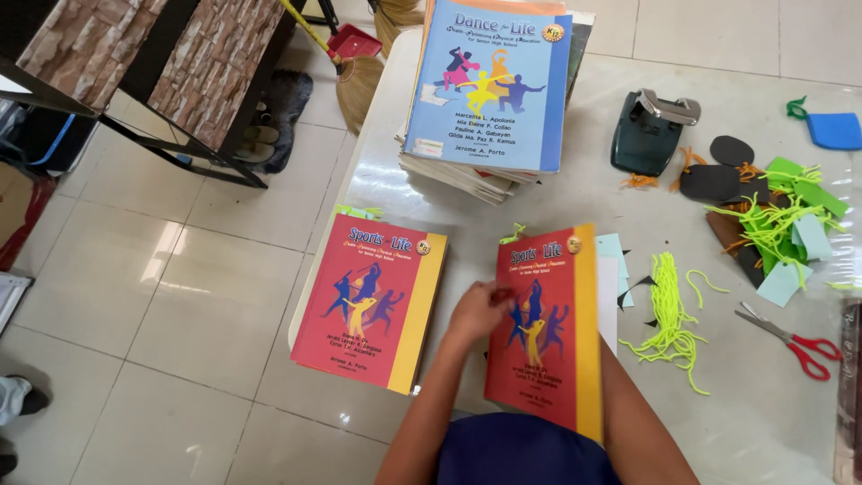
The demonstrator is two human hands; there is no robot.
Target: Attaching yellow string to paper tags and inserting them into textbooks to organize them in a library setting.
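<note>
Resting on the cover of a red book (548, 332) with a yellow spine band, the left hand (476, 310) lies with fingers curled at the book's left edge; whether it grips the cover cannot be told. This book sits tilted at the near edge of the worktop (575, 202), just before the person. The right hand is hidden behind the book; only its forearm shows, so its state cannot be told.

A second red book (370, 301), like the first, lies flat to the left, apart from it, its lower corner overhanging the worktop edge. A green tag peeps from the top of each.

A stack of books (489, 90), topped by a blue one, stands at the far side.

Right of the held book: pale blue paper (612, 260), a bundle of yellow-green yarn (669, 314), red-handled scissors (790, 339). Farther right: a heap of green and blue tags (790, 224) with yarn, dark cut shapes (714, 175), a hole punch (651, 130).

On the tiled floor, far left: a broom (355, 76).
</note>
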